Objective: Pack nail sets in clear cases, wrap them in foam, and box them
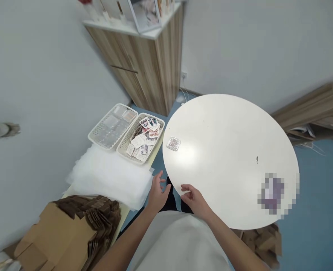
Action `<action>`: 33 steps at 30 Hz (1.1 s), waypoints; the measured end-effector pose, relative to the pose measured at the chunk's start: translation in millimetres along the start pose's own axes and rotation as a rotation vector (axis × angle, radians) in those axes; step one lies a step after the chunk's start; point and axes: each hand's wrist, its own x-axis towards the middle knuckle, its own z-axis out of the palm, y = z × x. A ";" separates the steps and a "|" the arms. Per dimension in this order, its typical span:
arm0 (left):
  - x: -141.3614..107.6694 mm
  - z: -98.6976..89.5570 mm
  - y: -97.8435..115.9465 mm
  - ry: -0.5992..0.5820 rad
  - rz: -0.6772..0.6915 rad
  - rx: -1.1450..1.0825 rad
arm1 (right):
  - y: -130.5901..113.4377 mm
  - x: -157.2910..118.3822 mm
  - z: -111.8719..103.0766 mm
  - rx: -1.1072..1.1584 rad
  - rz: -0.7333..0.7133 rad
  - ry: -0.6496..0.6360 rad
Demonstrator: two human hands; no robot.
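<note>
Our left hand (pixel 156 192) and right hand (pixel 195 200) hung empty, half-curled, by the table (pixel 228 143). Contact was unclear; we judged light touch best.

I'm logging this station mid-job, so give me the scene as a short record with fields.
Left hand: open, nothing visible in it
Right hand: loosely open, by the white table
On table: silvery square packet at left, pixelated purple item at right
Left basket: flat packs
Right basket: cards
Left of left hand: translucent sheets; nearer, brown cardboard
</note>
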 end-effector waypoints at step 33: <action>-167.4 -135.7 -70.0 0.169 0.040 0.080 | 7.7 -54.8 119.2 -0.509 -0.199 -0.498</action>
